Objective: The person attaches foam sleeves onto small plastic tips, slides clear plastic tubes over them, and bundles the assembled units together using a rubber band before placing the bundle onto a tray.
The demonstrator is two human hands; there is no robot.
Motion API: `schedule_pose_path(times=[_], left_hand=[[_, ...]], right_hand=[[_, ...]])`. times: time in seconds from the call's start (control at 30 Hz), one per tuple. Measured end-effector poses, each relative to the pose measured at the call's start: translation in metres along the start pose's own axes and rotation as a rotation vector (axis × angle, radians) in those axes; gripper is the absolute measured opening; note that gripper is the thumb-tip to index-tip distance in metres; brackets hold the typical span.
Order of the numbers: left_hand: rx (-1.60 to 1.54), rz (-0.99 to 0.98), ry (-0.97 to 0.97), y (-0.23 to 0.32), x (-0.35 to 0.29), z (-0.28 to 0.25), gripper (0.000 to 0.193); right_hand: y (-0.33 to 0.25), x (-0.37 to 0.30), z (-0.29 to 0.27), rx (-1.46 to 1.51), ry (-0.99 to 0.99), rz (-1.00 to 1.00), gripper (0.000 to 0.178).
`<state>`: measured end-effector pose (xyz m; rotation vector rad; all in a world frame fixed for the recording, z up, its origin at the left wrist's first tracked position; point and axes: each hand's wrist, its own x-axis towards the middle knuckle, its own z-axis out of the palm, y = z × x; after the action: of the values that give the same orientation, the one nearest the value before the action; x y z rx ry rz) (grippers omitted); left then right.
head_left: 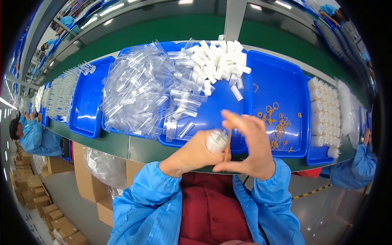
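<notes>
In front of my chest, my left hand (191, 152) is closed around a bundle of white cylinders (216, 141), its round end facing up. Close to its right side, my right hand (258, 148) stretches a tan rubber band (228, 143) between the thumb and the fingertips. The band runs beside the bundle; whether it touches it I cannot tell. More rubber bands (279, 128) lie scattered in the blue tray (281, 77) beyond my right hand. Loose white cylinders (220, 57) are heaped in the middle tray (208, 122), some in clear sleeves.
Clear plastic sleeves (134, 90) pile high at centre left. A narrow blue tray (86, 100) stands left of them, beside rows of clear plastic parts (63, 96). Banded white bundles (324, 110) fill the right-hand tray. Co-workers in blue sit at left (41, 139) and right (355, 167).
</notes>
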<state>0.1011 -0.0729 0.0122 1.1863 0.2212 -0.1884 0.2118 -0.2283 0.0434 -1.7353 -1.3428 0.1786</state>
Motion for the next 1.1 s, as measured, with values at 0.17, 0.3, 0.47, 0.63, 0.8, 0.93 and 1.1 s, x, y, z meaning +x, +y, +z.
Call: schedule_pose_path(times=[0.17, 0.3, 0.47, 0.63, 0.8, 0.93, 1.1], left_hand=[[0.844, 0.182, 0.091, -0.014, -0.001, 0.014, 0.028], [0.465, 0.276, 0.185, 0.009, -0.019, 0.011, 0.026], [-0.251, 0.358, 0.277, 0.008, -0.029, 0.007, 0.022], [0.284, 0.699, 0.285, -0.009, -0.015, 0.037, 0.042], [0.488, 0.690, -0.205, -0.024, -0.020, 0.052, 0.036], [0.578, 0.614, 0.237, -0.021, -0.027, 0.037, 0.061], [1.141, 0.531, 0.275, -0.015, -0.033, 0.029, 0.067]], right_hand=[[0.006, -0.003, -0.011, -0.184, -0.332, -0.119, 0.069], [0.026, -0.024, -0.039, -0.337, -0.220, -0.100, 0.057], [0.046, -0.053, -0.044, 1.104, 0.068, -0.229, 0.038], [0.010, -0.033, -0.024, 1.585, 0.586, 0.093, 0.051], [0.036, -0.029, -0.004, 0.420, 0.508, 0.384, 0.073], [0.003, -0.050, -0.001, 0.482, 0.317, 0.331, 0.109], [-0.038, -0.047, 0.015, -0.392, -0.069, 0.036, 0.096]])
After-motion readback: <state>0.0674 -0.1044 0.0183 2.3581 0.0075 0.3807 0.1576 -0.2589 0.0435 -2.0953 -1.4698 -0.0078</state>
